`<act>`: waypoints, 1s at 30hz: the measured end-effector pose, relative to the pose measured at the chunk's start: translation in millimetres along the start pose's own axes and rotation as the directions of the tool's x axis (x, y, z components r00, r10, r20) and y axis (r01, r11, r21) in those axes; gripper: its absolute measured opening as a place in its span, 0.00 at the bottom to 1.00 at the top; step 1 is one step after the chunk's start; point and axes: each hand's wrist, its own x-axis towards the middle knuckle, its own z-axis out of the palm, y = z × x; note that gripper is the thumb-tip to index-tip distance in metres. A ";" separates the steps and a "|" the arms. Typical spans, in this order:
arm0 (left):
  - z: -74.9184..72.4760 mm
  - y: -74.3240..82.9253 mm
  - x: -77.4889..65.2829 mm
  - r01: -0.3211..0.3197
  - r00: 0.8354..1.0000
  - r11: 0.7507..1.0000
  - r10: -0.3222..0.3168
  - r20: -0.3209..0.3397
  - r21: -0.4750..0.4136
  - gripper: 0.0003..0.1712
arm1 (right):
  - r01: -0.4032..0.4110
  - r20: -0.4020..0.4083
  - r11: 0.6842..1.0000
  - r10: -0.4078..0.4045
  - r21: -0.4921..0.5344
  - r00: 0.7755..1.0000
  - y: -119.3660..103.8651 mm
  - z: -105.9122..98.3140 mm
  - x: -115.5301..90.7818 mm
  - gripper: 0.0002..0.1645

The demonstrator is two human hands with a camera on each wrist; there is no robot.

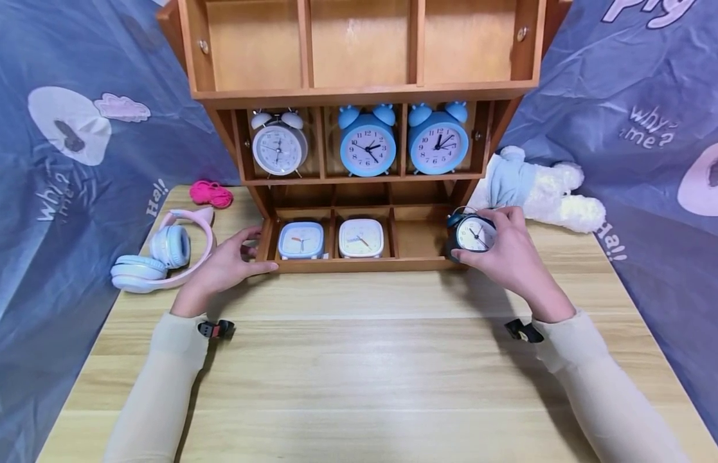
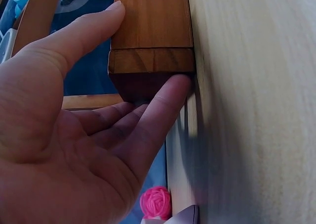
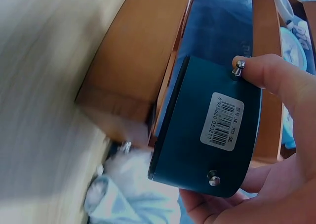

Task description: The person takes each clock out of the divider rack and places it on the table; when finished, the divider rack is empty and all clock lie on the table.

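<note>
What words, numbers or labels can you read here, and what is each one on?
"why? me?": blue cloth, both sides.
"Ha!!": same cloth, both sides.
"Pig", seemingly, cut off by the picture's edge: cloth, top right.
"12", "10", "9": the two blue bell clocks.
"6 928620 030211", as best I can read: barcode label on the dark clock; its other line is blurred.
Other clock faces: too small to read.

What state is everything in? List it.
Teal clock: held in right hand
Left hand: touching left end of shelf
White twin-bell clock: upright
Blue twin-bell clocks: upright
Blue square clock: shelved, bottom left
White square clock: shelved, bottom middle
Headphones: lying on table
Pink bundle: coiled
Plush toy: lying down
</note>
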 end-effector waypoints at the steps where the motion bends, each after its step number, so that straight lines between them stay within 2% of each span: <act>1: -0.1 -0.1 0.0 0.002 1.000 1.000 -0.002 0.000 0.001 0.59 | -0.001 -0.003 1.000 0.001 -0.003 1.000 2.1 -1.3 -0.4 0.56; 13: 0.6 -2.4 -0.3 -0.010 1.000 1.000 0.010 -0.008 0.027 0.58 | -0.064 -0.046 0.998 0.063 -0.017 0.997 32.9 -16.9 1.7 0.56; 21: -0.3 -2.4 -1.2 -0.009 1.000 0.999 0.009 -0.011 0.031 0.59 | -0.119 -0.017 0.992 0.119 -0.032 0.993 55.1 -16.2 8.9 0.59; 30: -0.2 -2.2 -0.7 -0.009 1.000 1.000 0.009 -0.004 0.014 0.59 | -0.139 0.021 0.990 0.139 -0.027 0.990 69.8 -8.7 13.8 0.59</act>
